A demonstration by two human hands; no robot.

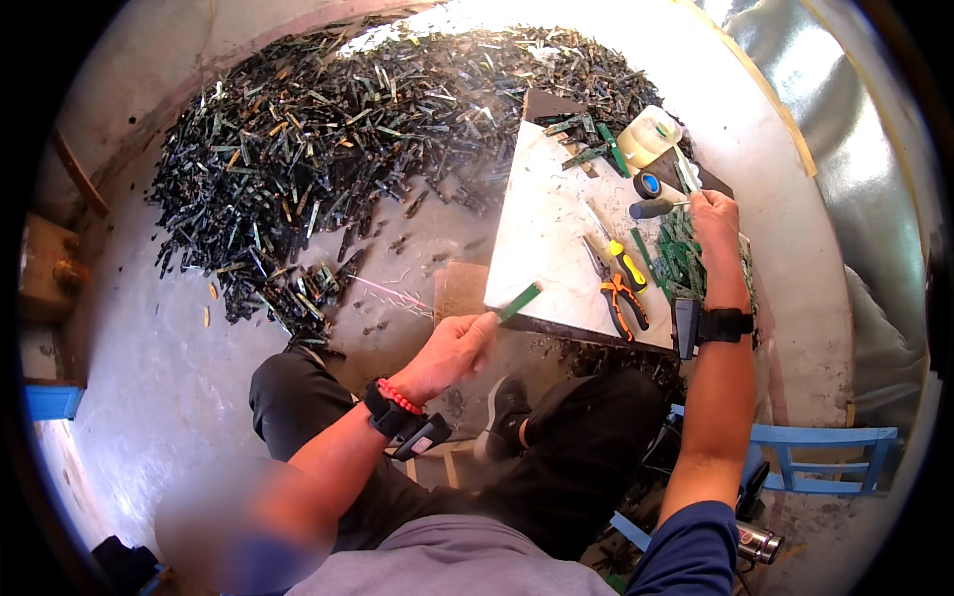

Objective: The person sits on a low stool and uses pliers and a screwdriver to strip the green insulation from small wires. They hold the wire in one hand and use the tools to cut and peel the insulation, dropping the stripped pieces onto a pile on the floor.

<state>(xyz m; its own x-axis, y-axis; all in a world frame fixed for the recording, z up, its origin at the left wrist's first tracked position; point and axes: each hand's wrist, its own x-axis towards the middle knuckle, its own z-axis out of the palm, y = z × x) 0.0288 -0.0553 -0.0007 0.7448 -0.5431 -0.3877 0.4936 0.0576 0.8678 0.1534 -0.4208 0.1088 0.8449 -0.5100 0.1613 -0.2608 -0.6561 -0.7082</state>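
Observation:
My left hand (463,344) pinches one end of a narrow green strip (519,301), which looks like a circuit board piece, over the near edge of a white board (536,223). At the board's far right, my right hand (714,216) grips a slim white tool (687,170), perhaps a brush, beside a translucent plastic container (648,138). A dark-handled screwdriver (650,209) lies with its shaft end by my right fingers. Near it are a black tape roll (647,184), a yellow-handled screwdriver (626,264) and orange-and-black pliers (622,302). Green strips (674,257) are heaped beneath my right wrist.
A large pile of dark strips (320,141) covers the floor ahead and to the left. More strips (585,145) lie on the board's far part. A blue chair (827,458) and a metal flask (759,542) stand at the right.

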